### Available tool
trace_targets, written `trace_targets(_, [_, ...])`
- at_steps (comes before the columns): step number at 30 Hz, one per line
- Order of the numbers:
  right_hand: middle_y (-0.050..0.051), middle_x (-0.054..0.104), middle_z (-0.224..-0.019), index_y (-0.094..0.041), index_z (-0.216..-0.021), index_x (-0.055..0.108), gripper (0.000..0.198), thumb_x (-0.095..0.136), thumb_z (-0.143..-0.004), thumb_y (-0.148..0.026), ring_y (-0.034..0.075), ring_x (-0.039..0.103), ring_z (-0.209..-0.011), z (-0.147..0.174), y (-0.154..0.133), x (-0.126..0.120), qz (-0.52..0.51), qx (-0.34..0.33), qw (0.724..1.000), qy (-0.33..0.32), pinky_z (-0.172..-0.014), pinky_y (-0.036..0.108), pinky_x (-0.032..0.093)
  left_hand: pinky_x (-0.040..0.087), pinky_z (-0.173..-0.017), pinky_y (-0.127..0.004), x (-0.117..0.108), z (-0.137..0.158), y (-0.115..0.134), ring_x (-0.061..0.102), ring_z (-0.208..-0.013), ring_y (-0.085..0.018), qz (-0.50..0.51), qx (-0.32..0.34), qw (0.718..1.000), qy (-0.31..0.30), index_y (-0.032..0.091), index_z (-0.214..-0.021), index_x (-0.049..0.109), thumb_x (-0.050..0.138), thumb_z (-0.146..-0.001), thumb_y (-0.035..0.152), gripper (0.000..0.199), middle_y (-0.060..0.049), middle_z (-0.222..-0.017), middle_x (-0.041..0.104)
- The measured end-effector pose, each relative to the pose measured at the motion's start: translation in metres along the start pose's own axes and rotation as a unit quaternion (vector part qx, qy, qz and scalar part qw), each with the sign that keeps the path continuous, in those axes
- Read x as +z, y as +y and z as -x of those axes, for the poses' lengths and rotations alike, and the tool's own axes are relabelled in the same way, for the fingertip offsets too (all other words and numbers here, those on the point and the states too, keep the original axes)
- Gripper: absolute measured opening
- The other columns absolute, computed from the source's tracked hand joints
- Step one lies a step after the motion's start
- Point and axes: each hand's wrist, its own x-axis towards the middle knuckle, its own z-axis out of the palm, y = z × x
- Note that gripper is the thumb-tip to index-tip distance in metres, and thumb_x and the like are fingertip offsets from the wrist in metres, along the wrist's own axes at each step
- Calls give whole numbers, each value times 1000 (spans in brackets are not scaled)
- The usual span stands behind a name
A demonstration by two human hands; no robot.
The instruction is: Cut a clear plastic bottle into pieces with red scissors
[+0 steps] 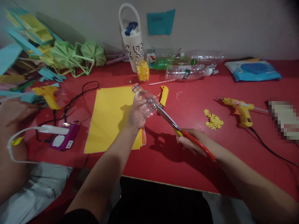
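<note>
At the far left another person's hand [14,112] rests near a yellow glue gun [48,95]; their arm is cut off by the frame. A stack of yellow paper sheets [109,121] lies flat, its right edge partly hidden by the left hand [137,115], which is wrapped around a small clear plastic bottle [144,101] held above the red table [163,152]. The right hand [190,143] grips red-handled scissors [179,130], blades at the bottle; how far they gape is unclear. Bare table lies toward the near edge.
</note>
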Motion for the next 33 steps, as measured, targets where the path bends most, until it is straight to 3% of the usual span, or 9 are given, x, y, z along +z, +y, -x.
trace_targets(6, [-5, 43, -56, -24, -65, 38, 61, 50, -76, -83, 9, 37, -48, 1, -6, 2, 10, 12, 1000, -6, -45, 25, 28, 55, -95, -48, -2, -2, -4, 73, -95, -27, -20, -14, 1000, 9, 24, -107, 60, 69, -63, 25, 44, -2, -81, 73])
trace_targets(19, [-6, 38, -56, -24, -66, 37, 59, 48, -81, -80, 8, 34, -46, 2, -2, 9, -15, 2, 1000, -25, -43, 24, 27, 51, -100, -42, 4, -2, -5, 72, -95, -23, 5, 17, 999, 45, 25, -89, 56, 64, -69, 25, 21, 0, -80, 74])
trace_targets(26, [-7, 38, -54, -23, -69, 40, 57, 48, -83, -78, 8, 38, -43, 3, 1, 8, -35, 25, 998, -35, -42, 24, 29, 50, -101, -41, -1, -5, -6, 69, -111, -24, 22, 43, 998, 49, 27, -97, 56, 63, -70, 25, 28, 0, -85, 73])
trace_targets(33, [-7, 37, -54, -23, -69, 41, 59, 47, -82, -80, 8, 39, -43, 4, -3, 9, -42, 25, 998, -28, -41, 23, 30, 52, -100, -41, 4, 0, -8, 69, -109, -24, 15, 42, 998, 32, 28, -94, 55, 67, -69, 27, 28, 1, -86, 73])
